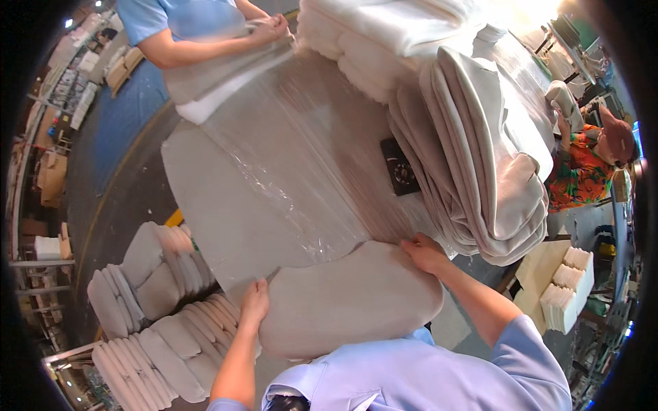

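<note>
— grey felt-like fabric, that's the cushion cover (346,301) both hands have hold of. the left hand (255,302) is pinched shut on its near-left edge, the right hand (425,252) is closed over the far-right corner, fingers curled on the rim.

— so which step would you say this is?

— looks to me like drawing the cover flat onto the table (205,178), or lifting it clear; i can't tell which. the next move, i'd judge, calls for both hands to pull evenly so the soft piece doesn't fold or sag between them.

— how does it look?

— pale grey, rounded, limp, smooth on top, lying between the two hands and just before the person's chest.

— and beyond the hands?

— just past the fingers a clear plastic sheet (295,157) stretches over the table. to the right of the right hand, a tall stack of folded covers (480,151). down left of the left hand, rows of stacked grey pads (157,308). farthest off, a co-worker's hand (271,29) grips the sheet's far end.
</note>
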`<action>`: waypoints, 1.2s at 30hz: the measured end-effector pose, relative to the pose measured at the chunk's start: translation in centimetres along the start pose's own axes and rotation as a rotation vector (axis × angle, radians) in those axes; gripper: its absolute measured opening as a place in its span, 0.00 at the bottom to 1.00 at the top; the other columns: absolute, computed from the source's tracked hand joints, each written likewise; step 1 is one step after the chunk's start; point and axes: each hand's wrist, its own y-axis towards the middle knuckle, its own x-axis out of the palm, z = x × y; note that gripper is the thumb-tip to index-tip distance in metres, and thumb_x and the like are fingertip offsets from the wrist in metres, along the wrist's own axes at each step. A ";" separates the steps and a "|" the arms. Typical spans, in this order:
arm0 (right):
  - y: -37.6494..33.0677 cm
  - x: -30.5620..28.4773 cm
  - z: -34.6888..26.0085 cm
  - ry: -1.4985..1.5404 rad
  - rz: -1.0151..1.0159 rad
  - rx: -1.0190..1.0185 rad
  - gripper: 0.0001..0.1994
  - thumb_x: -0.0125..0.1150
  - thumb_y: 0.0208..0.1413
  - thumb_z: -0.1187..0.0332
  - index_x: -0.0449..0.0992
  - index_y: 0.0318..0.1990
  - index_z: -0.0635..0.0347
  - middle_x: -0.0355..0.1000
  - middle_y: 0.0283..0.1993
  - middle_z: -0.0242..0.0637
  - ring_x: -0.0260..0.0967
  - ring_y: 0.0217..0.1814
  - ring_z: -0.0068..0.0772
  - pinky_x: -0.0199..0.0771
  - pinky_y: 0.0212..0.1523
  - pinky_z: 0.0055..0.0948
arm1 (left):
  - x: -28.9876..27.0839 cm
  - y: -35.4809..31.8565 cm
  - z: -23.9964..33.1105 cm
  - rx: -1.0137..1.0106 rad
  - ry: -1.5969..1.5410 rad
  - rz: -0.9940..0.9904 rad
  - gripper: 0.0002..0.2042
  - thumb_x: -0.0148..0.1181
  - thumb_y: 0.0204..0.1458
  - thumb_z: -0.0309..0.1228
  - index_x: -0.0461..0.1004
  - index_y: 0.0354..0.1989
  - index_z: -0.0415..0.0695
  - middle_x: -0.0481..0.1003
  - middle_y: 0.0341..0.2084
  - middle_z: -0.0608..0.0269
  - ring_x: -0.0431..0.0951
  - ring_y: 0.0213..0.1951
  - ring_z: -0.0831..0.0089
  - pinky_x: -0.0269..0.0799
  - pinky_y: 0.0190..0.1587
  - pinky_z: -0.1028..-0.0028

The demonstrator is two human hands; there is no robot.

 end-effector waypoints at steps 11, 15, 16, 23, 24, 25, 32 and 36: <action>-15.0 0.5 1.7 0.689 0.443 -0.913 0.32 0.77 0.52 0.55 0.68 0.57 0.62 0.70 0.43 0.36 0.69 0.43 0.31 0.71 0.46 0.31 | -10.1 6.9 20.3 0.621 -0.710 0.293 0.21 0.43 0.70 0.46 0.75 0.43 0.41 0.77 0.35 0.57 0.77 0.42 0.66 0.73 0.49 0.64; -16.6 4.6 4.0 0.464 0.456 -1.039 0.35 0.83 0.45 0.63 0.68 0.58 0.62 0.67 0.44 0.44 0.69 0.40 0.42 0.72 0.42 0.38 | -6.7 8.4 26.7 0.493 -1.334 -0.029 0.18 0.47 0.70 0.48 0.75 0.38 0.48 0.80 0.33 0.58 0.80 0.36 0.66 0.77 0.41 0.63; -16.4 5.6 4.3 0.463 0.405 -1.014 0.35 0.83 0.44 0.64 0.68 0.58 0.62 0.68 0.44 0.45 0.70 0.41 0.44 0.73 0.42 0.39 | -5.9 8.7 27.4 0.441 -1.405 -0.073 0.20 0.47 0.70 0.49 0.75 0.36 0.47 0.80 0.32 0.59 0.80 0.36 0.66 0.77 0.41 0.64; -16.8 2.0 2.8 0.199 -0.287 -0.864 0.33 0.76 0.56 0.52 0.67 0.62 0.56 0.69 0.28 0.37 0.73 0.28 0.38 0.74 0.32 0.37 | -0.6 9.2 28.4 0.453 -1.294 -0.048 0.21 0.44 0.71 0.50 0.76 0.37 0.47 0.82 0.35 0.62 0.78 0.35 0.69 0.76 0.42 0.65; -16.4 1.7 2.6 0.180 -0.373 -0.854 0.32 0.75 0.58 0.53 0.66 0.63 0.56 0.69 0.26 0.36 0.73 0.27 0.38 0.74 0.31 0.36 | -0.4 9.0 28.7 0.470 -1.308 -0.069 0.21 0.44 0.71 0.51 0.76 0.38 0.47 0.82 0.36 0.62 0.78 0.35 0.69 0.76 0.42 0.65; -16.2 1.3 2.4 0.168 -0.372 -0.883 0.26 0.71 0.63 0.53 0.70 0.61 0.56 0.72 0.25 0.33 0.74 0.26 0.34 0.74 0.31 0.34 | -0.3 8.8 29.0 0.450 -1.333 -0.085 0.24 0.41 0.72 0.52 0.76 0.37 0.47 0.82 0.37 0.60 0.77 0.36 0.69 0.75 0.44 0.66; -11.1 -4.3 -8.3 0.442 -0.510 -0.898 0.11 0.62 0.70 0.65 0.80 0.52 0.60 0.78 0.33 0.32 0.73 0.32 0.19 0.75 0.34 0.29 | -1.1 8.4 28.2 0.400 -1.282 -0.041 0.26 0.37 0.73 0.54 0.75 0.39 0.47 0.83 0.40 0.59 0.77 0.39 0.70 0.74 0.48 0.66; -4.6 -5.0 -16.6 0.275 0.057 -1.244 0.12 0.66 0.61 0.70 0.82 0.51 0.57 0.80 0.42 0.42 0.78 0.37 0.37 0.79 0.42 0.35 | -0.9 9.1 28.6 0.450 -1.479 -0.061 0.28 0.36 0.74 0.55 0.76 0.39 0.44 0.82 0.43 0.54 0.78 0.43 0.69 0.74 0.51 0.64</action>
